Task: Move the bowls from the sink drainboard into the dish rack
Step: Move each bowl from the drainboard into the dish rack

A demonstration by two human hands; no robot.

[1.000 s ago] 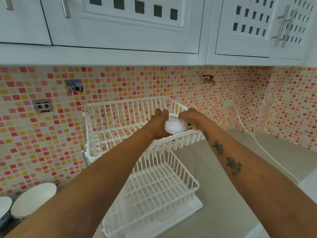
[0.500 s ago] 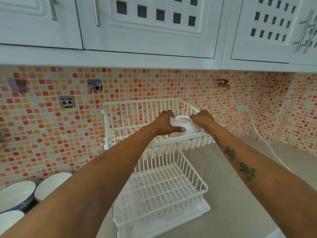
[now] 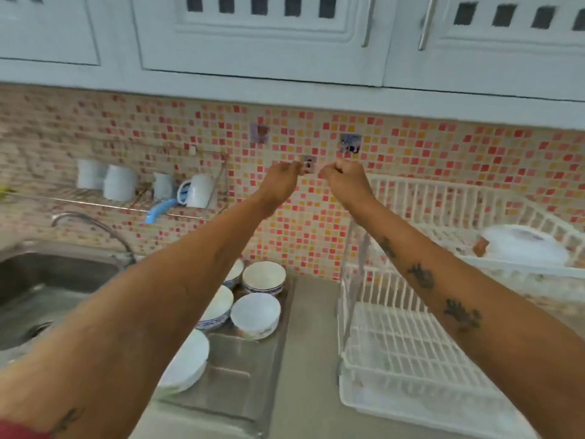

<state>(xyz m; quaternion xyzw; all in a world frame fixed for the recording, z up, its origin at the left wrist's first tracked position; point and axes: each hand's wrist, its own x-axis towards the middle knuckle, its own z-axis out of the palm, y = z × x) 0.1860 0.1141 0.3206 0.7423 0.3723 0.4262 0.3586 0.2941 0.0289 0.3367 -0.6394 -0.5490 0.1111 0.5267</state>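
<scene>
Nearest, on the ribbed steel drainboard [image 3: 243, 372] left of centre: a cluster of glazed white bowls [image 3: 255, 315], some with blue-patterned outer walls, packed rim against rim, the closest one [image 3: 186, 364] tilted on its side. Probably ceramic, so moderately heavy, rigid, chip-prone, and likely slick if wet; best taken with thumb over the rim and fingers under the foot, or cupped from both sides, lifted straight up to avoid knocking neighbours. To the right, on the smooth grey surface [image 3: 311, 359], a white two-tier dish rack [image 3: 408, 356] of moulded plastic bars, lower tier bare. On the upper tier, one pale rounded bowl [image 3: 525, 243] lying against the slats, blurred in detail. Farther out, both arms stretched toward the mosaic wall: left hand [image 3: 281, 179] loosely curled, nothing in its grip; right hand [image 3: 346, 179] curled into a near fist, likewise holding nothing visible. Beyond, a steel sink [image 3: 47, 280] at left and a wire wall shelf [image 3: 133, 201] of white cups against small red, orange and cream tiles.
</scene>
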